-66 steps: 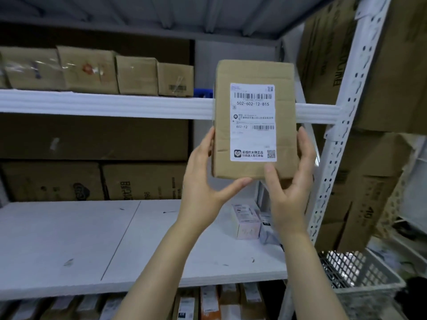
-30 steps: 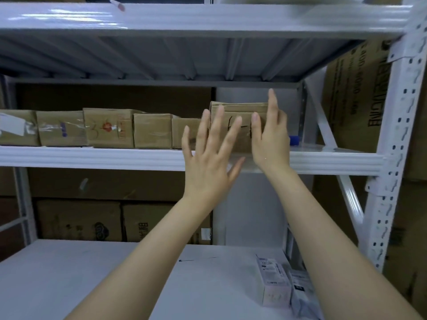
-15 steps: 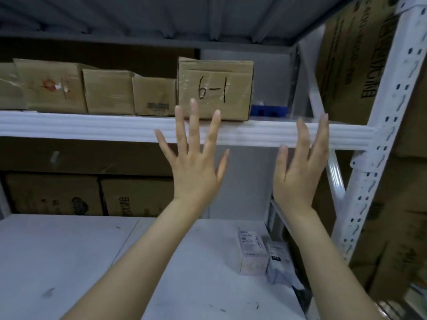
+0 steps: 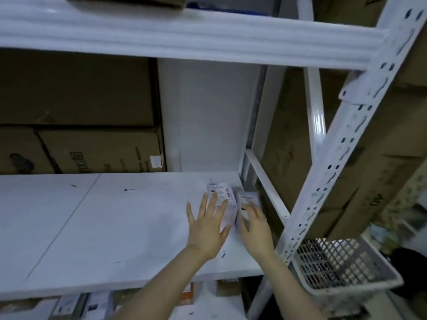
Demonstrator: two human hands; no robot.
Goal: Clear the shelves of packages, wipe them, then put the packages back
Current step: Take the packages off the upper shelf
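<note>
Two small packages lie side by side at the right end of the white middle shelf [image 4: 92, 227]: a pale pink box [image 4: 220, 192] and a grey-white package [image 4: 248, 197]. My left hand [image 4: 208, 225] is spread flat with its fingers reaching over the pink box. My right hand [image 4: 255, 224] lies over the near part of the grey-white package, fingers slightly bent on it. Whether either hand grips its package is unclear. The upper shelf's front beam [image 4: 184, 35] crosses the top of the view.
Large brown cartons [image 4: 76, 125] stand behind the middle shelf. A perforated white upright [image 4: 342, 162] rises on the right, with a grey mesh basket [image 4: 342, 269] beside it. More packages [image 4: 97, 306] sit on the shelf below. Brown cartons [image 4: 379, 169] fill the far right.
The brown box marked 6-1 went onto the upper shelf and both hands let go. They then dropped to the middle shelf onto the two small packages. My view tilted down.
</note>
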